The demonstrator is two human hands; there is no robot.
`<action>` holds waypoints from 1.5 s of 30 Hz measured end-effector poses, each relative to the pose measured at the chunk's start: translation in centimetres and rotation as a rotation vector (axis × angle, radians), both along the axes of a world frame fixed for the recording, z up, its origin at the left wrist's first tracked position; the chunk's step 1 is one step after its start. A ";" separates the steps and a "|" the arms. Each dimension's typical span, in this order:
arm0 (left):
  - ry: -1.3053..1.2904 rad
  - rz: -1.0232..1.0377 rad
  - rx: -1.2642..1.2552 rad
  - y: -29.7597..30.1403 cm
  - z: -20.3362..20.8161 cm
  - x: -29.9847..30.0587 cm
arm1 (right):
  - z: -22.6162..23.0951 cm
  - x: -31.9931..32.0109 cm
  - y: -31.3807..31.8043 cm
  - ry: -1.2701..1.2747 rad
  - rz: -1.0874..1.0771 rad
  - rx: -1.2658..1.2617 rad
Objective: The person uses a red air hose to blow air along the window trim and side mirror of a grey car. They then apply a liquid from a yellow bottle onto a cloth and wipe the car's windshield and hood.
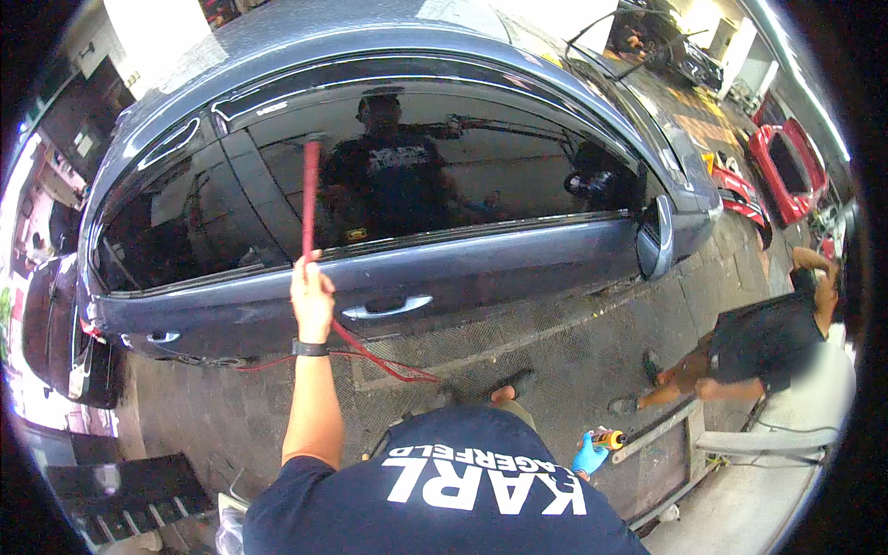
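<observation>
My bare left hand [313, 294], with a black band at the wrist, is raised before the side of a dark blue-grey car [518, 264]. Its fingers close round a long, thin red strip [310, 199]. One part of the strip stands up across the dark side window [481, 157]; the rest hangs below the hand and trails low beside the car. The silver door handle [388, 306] is just right of my wrist. Down at my right side, my right hand [589, 457], in a blue glove, grips a yellow-orange bottle [610, 439] with a dark cap.
Another person in a dark shirt [754, 347] is at the right, near a metal frame [666, 453]. The car's side mirror [656, 240] juts out. Red body panels [788, 171] stand at the far right. A black panel [129, 499] lies at the lower left.
</observation>
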State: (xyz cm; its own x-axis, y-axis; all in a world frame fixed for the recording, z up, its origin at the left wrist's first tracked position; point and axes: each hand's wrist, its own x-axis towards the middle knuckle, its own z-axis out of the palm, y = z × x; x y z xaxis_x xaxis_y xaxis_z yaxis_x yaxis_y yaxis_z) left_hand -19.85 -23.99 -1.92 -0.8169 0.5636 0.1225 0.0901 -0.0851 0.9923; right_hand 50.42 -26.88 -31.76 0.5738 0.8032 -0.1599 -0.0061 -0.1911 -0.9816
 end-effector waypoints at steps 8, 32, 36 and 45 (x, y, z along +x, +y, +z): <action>0.000 -0.045 -0.184 -2.3 -2.7 2.6 | 2.0 0.2 -3.4 0.010 -0.106 -0.166; 0.239 -0.050 -0.023 1.3 -1.8 -0.4 | 1.4 -2.5 9.8 0.012 0.197 0.083; 0.123 -0.235 -0.118 2.8 0.4 2.7 | 2.4 -4.0 8.6 0.116 0.210 0.167; -0.004 -0.052 0.077 6.4 2.2 0.6 | -0.8 0.0 1.3 0.078 0.025 0.140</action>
